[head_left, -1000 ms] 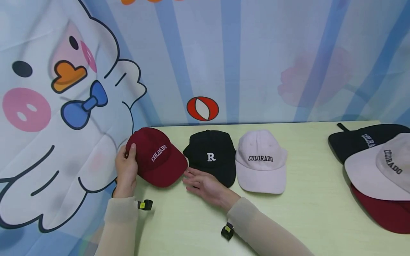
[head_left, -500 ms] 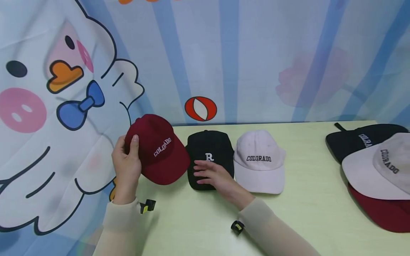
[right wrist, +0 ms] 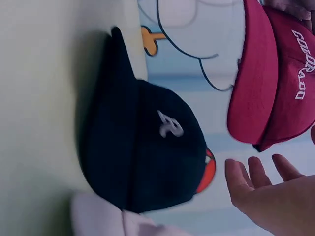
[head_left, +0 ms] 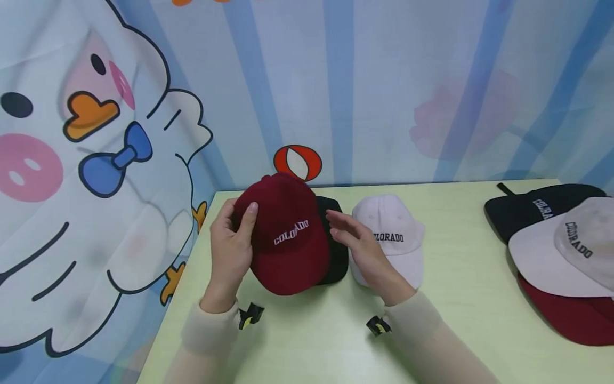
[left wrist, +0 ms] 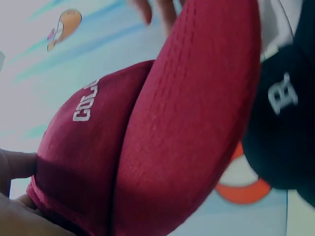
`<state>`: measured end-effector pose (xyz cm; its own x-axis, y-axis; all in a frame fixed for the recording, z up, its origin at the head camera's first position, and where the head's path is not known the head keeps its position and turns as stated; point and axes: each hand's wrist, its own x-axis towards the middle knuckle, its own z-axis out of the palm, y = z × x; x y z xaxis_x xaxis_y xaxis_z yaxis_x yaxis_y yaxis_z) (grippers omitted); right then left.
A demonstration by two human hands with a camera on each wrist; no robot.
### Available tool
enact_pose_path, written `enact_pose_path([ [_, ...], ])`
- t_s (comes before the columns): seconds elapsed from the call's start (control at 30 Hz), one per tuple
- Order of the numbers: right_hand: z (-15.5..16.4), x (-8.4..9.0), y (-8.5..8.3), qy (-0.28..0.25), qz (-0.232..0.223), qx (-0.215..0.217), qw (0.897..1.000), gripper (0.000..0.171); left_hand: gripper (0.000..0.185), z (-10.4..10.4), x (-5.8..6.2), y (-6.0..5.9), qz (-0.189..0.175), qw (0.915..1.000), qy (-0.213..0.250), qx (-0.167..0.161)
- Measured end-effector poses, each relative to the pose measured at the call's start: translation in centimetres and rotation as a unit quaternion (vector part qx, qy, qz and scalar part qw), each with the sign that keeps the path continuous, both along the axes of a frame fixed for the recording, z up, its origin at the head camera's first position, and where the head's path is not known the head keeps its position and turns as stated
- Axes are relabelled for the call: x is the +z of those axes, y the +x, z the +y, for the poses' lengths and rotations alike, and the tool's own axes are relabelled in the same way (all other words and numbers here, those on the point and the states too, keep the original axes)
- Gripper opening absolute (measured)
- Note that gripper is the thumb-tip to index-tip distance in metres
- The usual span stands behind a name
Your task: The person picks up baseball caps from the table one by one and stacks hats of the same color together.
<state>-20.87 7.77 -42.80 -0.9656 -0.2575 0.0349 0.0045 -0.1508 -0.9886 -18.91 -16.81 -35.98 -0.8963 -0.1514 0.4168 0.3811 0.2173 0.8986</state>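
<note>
Above the near-left part of the pale green table (head_left: 460, 320), we hold the maroon Colorado cap (head_left: 290, 240) in our left hand (head_left: 230, 253), thumb curled over the crown's side and fingers hidden behind it. The cap is lifted clear of the surface and hangs over the black R cap (head_left: 336, 256), which lies on the table under and behind it. Our right hand (head_left: 364, 250) is open, fingers straight and relaxed, holding nothing; it hovers just beside the maroon cap's right side, in front of the white Colorado cap (head_left: 393, 240).

To do this well, we judge the open hand should meet the free side of the crown or the brim, so the cap is carried by both sides and the soft crown does not cave in. If it is to nest on the black one, brims should line up before it is lowered.

The left wrist view shows the maroon cap's (left wrist: 147, 147) brim as stiff and curved, with rows of stitching, while the crown is softer, matte cloth with white embroidered letters. The black cap (right wrist: 142, 142) looks like the same rounded shape with a white stitched letter. At the far right a pile of caps (head_left: 566, 250) lies overlapped: black, white and maroon. A cartoon-printed cloth backdrop (head_left: 96, 133) hangs behind, slightly wrinkled.
</note>
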Motion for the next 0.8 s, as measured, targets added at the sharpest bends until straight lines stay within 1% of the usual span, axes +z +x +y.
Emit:
enact_pose_path([
  [0.07,0.8,0.3,0.0,0.005,0.0,-0.006,1.0,0.05,0.026,1.1,-0.1,0.0,-0.002,0.9996,-0.004,-0.027],
  [0.13,1.6,0.6,-0.1,-0.001,0.0,-0.006,1.0,0.051,0.025,2.3,-0.2,-0.2,0.0,0.9985,-0.007,-0.054],
  [0.2,2.3,0.8,-0.1,-0.007,-0.002,-0.008,1.0,0.053,0.026,3.5,-0.2,-0.3,0.004,0.9971,-0.012,-0.075],
  [0.3,3.5,0.8,0.0,-0.01,-0.001,-0.023,1.0,0.055,0.026,5.3,-0.4,-0.6,0.011,0.9944,-0.015,-0.104],
  [0.47,5.8,0.9,0.2,-0.016,0.008,-0.059,0.998,0.056,0.027,8.2,-0.7,-1.3,0.024,0.9898,-0.017,-0.139],
  [0.63,8.4,1.3,0.8,0.002,0.012,-0.099,0.995,0.059,0.026,11.1,-1.2,-2.3,0.036,0.9852,-0.009,-0.167],
  [0.8,11.5,1.9,1.8,0.01,0.015,-0.132,0.991,0.062,0.025,14.1,-1.8,-3.6,0.031,0.9775,0.008,-0.209],
])
